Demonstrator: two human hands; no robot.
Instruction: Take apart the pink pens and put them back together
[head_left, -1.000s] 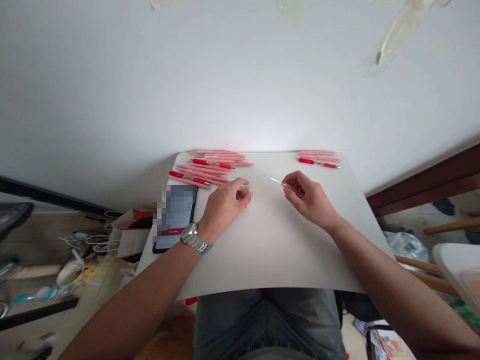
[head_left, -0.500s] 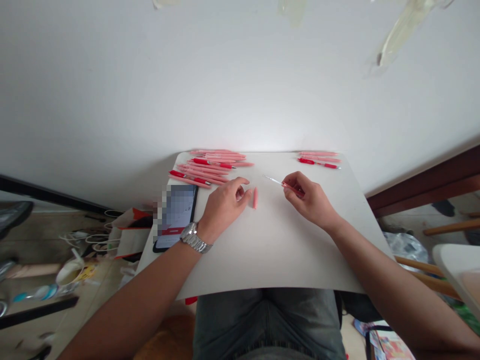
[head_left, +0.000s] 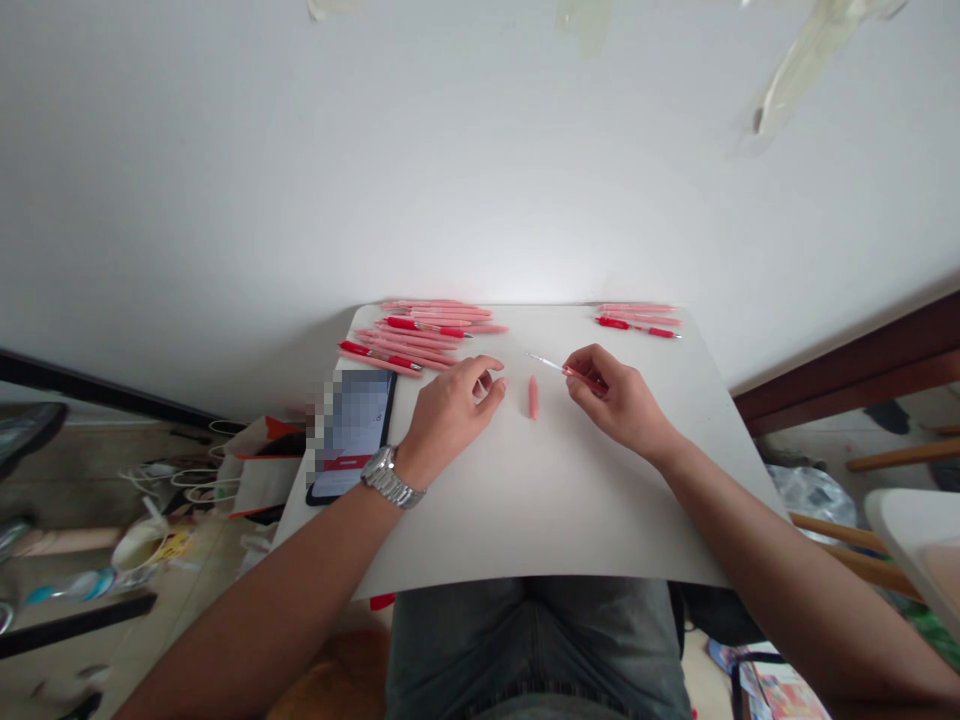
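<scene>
My right hand (head_left: 613, 395) pinches a red pen refill (head_left: 555, 366) above the table's middle. Its thin, clear end points left, while my fingers hide the other end. Between my two hands lies a short pink pen barrel piece (head_left: 533, 398), pointing away from me and touched by neither. My left hand (head_left: 457, 402) hovers just left of it, thumb and fingers apart and loosely curved, with nothing clearly held. A pile of pink and red pens (head_left: 420, 335) lies at the back left, beyond the left hand. A smaller group of pens (head_left: 639, 318) lies at the back right.
A phone (head_left: 351, 430) rests along the left edge of the white table (head_left: 540, 520), beside my watch (head_left: 390, 476). The wall (head_left: 525, 180) rises directly behind the table. Bags and a cup (head_left: 141, 545) are on the floor at left; a white seat (head_left: 919, 540) stands at right.
The pink barrel piece has shifted right across the table, away from my left hand. My right hand keeps its hold on the refill, nearly still.
</scene>
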